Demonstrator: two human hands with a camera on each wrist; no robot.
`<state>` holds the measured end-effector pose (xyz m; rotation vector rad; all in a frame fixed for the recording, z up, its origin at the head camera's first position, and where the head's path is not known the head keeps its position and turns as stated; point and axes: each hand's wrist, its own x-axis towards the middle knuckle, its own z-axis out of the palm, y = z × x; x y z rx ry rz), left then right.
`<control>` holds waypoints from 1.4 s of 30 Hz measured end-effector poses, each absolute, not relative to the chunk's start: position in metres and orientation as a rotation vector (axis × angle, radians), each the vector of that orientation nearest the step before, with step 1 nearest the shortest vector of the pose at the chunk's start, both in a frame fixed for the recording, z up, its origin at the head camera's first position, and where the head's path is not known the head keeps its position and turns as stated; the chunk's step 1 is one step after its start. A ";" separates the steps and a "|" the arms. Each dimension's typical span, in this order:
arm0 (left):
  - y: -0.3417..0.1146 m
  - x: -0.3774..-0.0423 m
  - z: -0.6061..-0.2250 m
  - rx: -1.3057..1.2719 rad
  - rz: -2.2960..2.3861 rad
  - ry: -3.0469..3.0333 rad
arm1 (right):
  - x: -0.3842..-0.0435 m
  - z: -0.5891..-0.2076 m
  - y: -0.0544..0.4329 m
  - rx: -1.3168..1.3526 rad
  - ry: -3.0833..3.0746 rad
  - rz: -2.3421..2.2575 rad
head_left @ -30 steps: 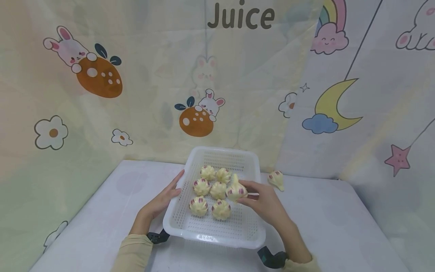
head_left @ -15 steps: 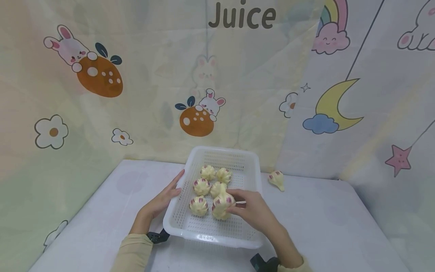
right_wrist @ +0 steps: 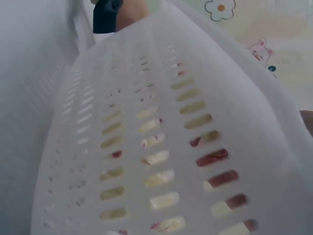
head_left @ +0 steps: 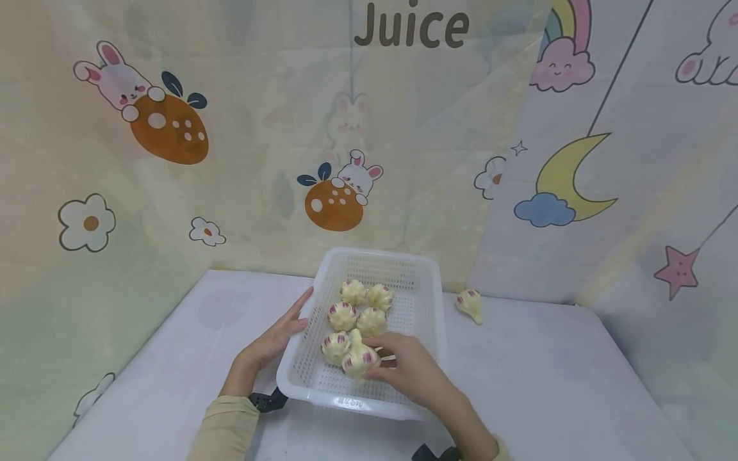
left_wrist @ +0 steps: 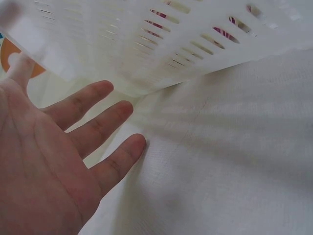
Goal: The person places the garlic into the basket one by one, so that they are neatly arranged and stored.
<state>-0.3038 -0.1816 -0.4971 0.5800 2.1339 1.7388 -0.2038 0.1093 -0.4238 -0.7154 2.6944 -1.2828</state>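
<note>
My right hand (head_left: 409, 368) pinches a garlic bulb (head_left: 360, 360), cream with purple streaks and its stem pointing up, over the near part of a white slotted plastic basket (head_left: 352, 403). Other garlic bulbs (head_left: 343, 316) sit in the basket in loose rows; the held bulb and the fingers cover part of that group. Against the basket's left side rests my left hand (head_left: 277, 336). In the left wrist view the left hand's fingers (left_wrist: 100, 125) are spread and straight beside the basket wall. The right wrist view shows mostly the slotted wall (right_wrist: 146, 127), with bulbs behind it.
One garlic bulb (head_left: 469, 305) lies on the white-covered table (head_left: 536, 371), right of the basket. A printed curtain (head_left: 242, 128) with cartoon rabbits hangs close behind the table. Black wrist straps (head_left: 268, 402) sit on my wrists near the basket's front corners.
My right hand has carried its garlic bulb from the basket's right side leftward and toward me, to beside the near-left bulb. The left hand has stayed at the basket.
</note>
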 end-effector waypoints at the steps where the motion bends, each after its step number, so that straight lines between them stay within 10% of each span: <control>1: -0.181 -0.304 -0.497 0.575 1.741 2.133 | -0.203 -0.424 0.108 -0.717 2.692 -1.277; 42: -0.180 -0.302 -0.497 0.569 1.766 2.105 | -0.202 -0.431 0.094 -0.676 2.674 -1.077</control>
